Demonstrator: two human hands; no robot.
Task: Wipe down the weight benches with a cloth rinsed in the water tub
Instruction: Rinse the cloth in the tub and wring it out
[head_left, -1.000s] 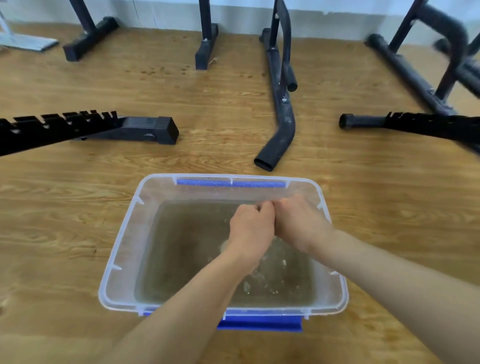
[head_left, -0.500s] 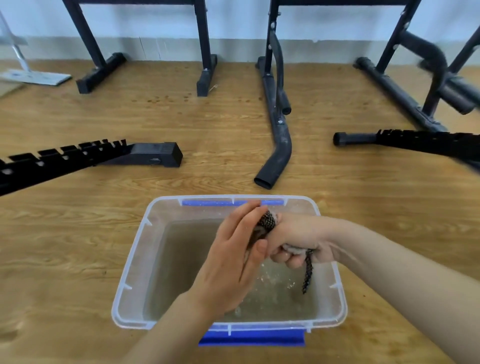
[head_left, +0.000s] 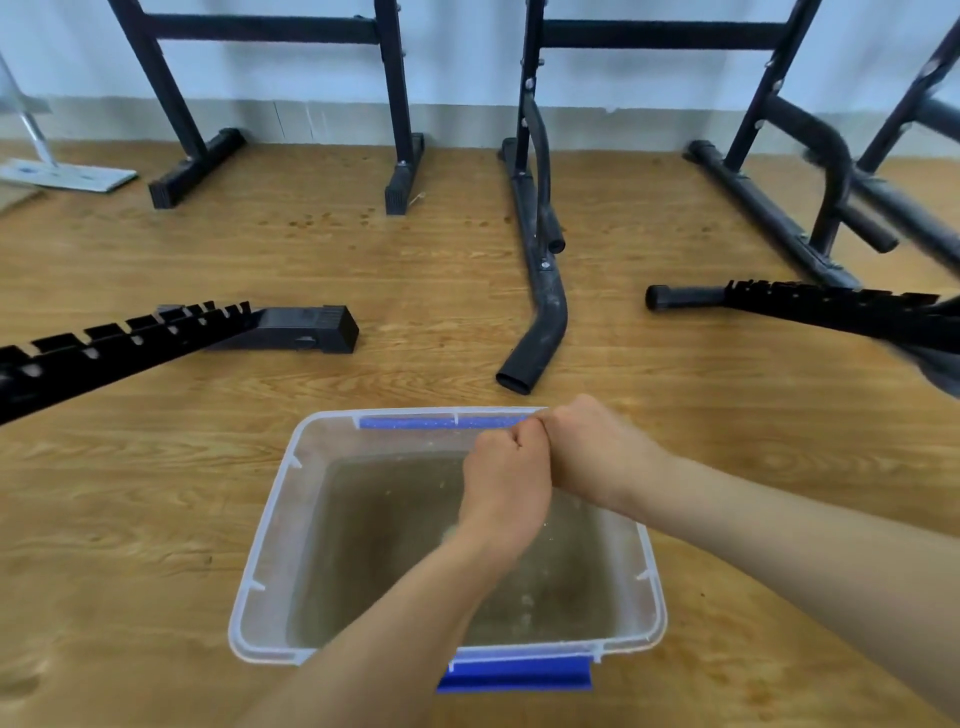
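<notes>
Left to right: a notched bench rail (head_left: 119, 340) lies on the floor. The water tub (head_left: 269, 519) sits near centre. Left hand (head_left: 506, 488) and right hand (head_left: 597, 457) each have a closed grip, knuckles touching above murky water. The cloth is hidden, probably bunched inside both fists: soft, light, dripping. Bench frames (head_left: 537, 291) stand beyond, well apart.

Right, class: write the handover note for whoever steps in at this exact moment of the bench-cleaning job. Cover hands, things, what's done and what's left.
Left hand: tight fist over the tub.
Right hand: tight fist, knuckles against the left's.
Cloth: not visible, probably being wrung inside the fists.
Tub: on the wooden floor, holding murky water.
Done: rinsing seems under way.
Left: finish wringing, then wipe the black bench frames beyond the tub. Nothing here shows any wiped yet.
</notes>
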